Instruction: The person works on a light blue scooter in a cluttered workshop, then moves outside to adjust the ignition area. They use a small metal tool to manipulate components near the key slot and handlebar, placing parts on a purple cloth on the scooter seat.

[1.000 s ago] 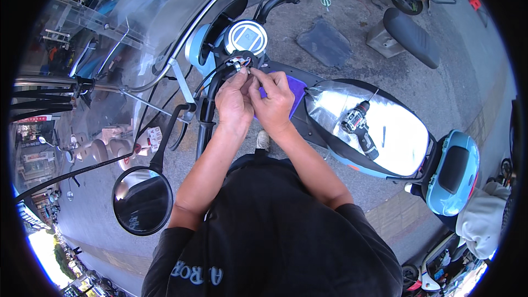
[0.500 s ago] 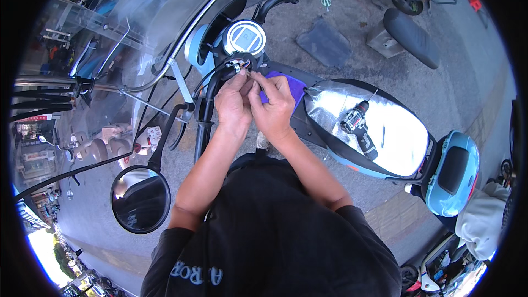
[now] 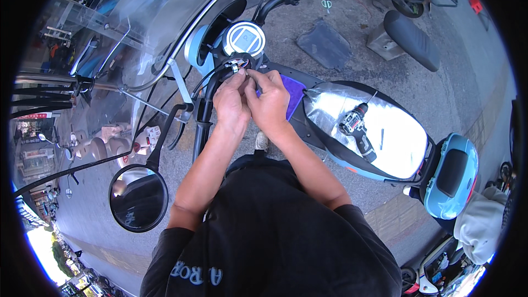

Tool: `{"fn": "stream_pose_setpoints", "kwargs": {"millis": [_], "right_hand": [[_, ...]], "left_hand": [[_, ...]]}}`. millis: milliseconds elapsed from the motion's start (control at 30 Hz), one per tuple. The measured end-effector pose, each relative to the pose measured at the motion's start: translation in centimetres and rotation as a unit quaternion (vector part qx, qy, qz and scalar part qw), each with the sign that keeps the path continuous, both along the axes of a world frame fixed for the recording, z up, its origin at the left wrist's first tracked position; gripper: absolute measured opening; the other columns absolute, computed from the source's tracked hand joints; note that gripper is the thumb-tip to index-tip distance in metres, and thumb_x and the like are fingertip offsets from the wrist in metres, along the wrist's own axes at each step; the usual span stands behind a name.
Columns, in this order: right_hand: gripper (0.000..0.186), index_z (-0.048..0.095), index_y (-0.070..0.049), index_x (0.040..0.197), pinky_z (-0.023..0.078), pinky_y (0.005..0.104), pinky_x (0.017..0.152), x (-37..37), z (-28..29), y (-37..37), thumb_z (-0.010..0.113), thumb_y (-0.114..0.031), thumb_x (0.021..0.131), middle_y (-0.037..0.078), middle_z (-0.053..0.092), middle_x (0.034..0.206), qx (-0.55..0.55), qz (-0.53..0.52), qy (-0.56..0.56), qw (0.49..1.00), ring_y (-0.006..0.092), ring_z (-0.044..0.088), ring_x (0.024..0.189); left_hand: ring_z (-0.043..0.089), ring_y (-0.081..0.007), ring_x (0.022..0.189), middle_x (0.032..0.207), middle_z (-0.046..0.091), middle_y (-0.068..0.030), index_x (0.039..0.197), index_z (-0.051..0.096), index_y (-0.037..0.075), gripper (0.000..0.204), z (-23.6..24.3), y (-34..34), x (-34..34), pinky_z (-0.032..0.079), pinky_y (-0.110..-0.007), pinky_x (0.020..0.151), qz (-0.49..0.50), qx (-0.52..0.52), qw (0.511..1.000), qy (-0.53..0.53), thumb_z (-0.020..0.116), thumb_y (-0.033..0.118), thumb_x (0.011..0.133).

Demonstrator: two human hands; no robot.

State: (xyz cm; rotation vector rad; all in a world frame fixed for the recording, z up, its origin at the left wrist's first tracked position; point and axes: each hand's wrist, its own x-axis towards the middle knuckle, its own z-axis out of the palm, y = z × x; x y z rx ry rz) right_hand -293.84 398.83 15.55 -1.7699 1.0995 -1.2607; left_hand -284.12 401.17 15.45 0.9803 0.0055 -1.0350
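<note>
The left grip [image 3: 232,104] is holding a narrow pinch, thumb and forefinger bunching at the wires [image 3: 242,62] just below the round dial [image 3: 243,39]. Right alongside, the right grip [image 3: 270,103] is pinching too, barely open, its thumb and forefinger poking at the same bundle, and the fingertips of the two are almost meeting. Both are gripping at the wires, though the fingers are hiding exactly which strands.

Compared with half a second ago, the right grip is sitting a touch farther left, tucking in closer to its partner, and more of the purple cloth [image 3: 295,96] is showing beside it. The left is staying put at the bundle, still pinching.

Moving outward, the black handlebar [image 3: 203,115] is running past the left grip, and the round mirror [image 3: 138,198] is hanging farther out on that side. Over to the right, the drill [image 3: 355,125] is resting on the silvery seat [image 3: 404,151], lying just where it was, with the blue box [image 3: 467,181] sitting behind. Out on the ground [image 3: 366,74], the scissors [image 3: 326,5] are lying beyond a dark mat [image 3: 324,44], and a loose seat [image 3: 412,38] is leaning nearby.
</note>
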Motion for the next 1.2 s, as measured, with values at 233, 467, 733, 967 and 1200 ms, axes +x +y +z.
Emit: {"fn": "stream_pose_setpoints", "kwargs": {"millis": [233,467,733,967,1200], "right_hand": [[0.024,0.08,-0.004,0.109,0.053,0.0376,0.068,-1.5,-0.1,1.4,0.076,-0.006,0.086,0.014,0.064,0.084,-0.002,0.025,-0.066,0.997,0.0276,0.065,0.074],[0.029,0.08,-0.008,0.111,0.056,0.0374,0.066,-0.7,-0.2,0.4,0.077,-0.008,0.082,0.012,0.067,0.086,-0.041,-0.019,-0.013,0.999,0.0273,0.067,0.073],[0.03,0.081,-0.01,0.112,0.055,0.038,0.065,-0.3,0.0,0.2,0.076,-0.01,0.082,0.012,0.067,0.087,-0.014,-0.002,0.015,1.0,0.0291,0.067,0.073],[0.027,0.08,-0.008,0.11,0.055,0.0385,0.066,-0.6,-0.3,0.9,0.077,-0.007,0.083,0.013,0.067,0.086,-0.027,-0.049,-0.045,0.997,0.0296,0.068,0.074],[0.017,0.079,-0.007,0.101,0.057,0.039,0.065,0.0,-0.2,0.4,0.077,-0.006,0.084,0.013,0.071,0.087,-0.029,-0.052,-0.02,0.998,0.0297,0.071,0.073]], "left_hand": [[0.072,-0.0235,0.093,0.109,0.073,-0.0207,0.108,0.067,-0.004,0.014,0.4,0.2,-0.5,0.058,-0.033,0.076,-0.009,0.034,0.999,-0.013,0.065,0.009,0.103],[0.07,-0.0276,0.108,0.112,0.072,-0.0168,0.115,0.066,-0.001,0.019,-0.9,0.4,0.0,0.058,-0.039,0.099,-0.03,0.016,0.999,-0.009,0.057,0.015,0.109],[0.071,-0.0243,0.103,0.108,0.072,-0.015,0.114,0.067,-0.001,0.018,-1.1,0.1,0.6,0.058,-0.037,0.095,-0.031,0.001,0.999,-0.012,0.058,0.014,0.108],[0.071,-0.0215,0.099,0.105,0.073,-0.0124,0.111,0.068,0.001,0.016,-0.3,0.5,0.1,0.057,-0.035,0.089,-0.04,-0.005,0.999,-0.005,0.061,0.015,0.107],[0.071,-0.0207,0.097,0.103,0.073,-0.0113,0.11,0.068,0.0,0.015,-1.4,0.8,0.6,0.057,-0.034,0.089,-0.044,-0.029,0.999,0.001,0.06,0.013,0.107]]}}
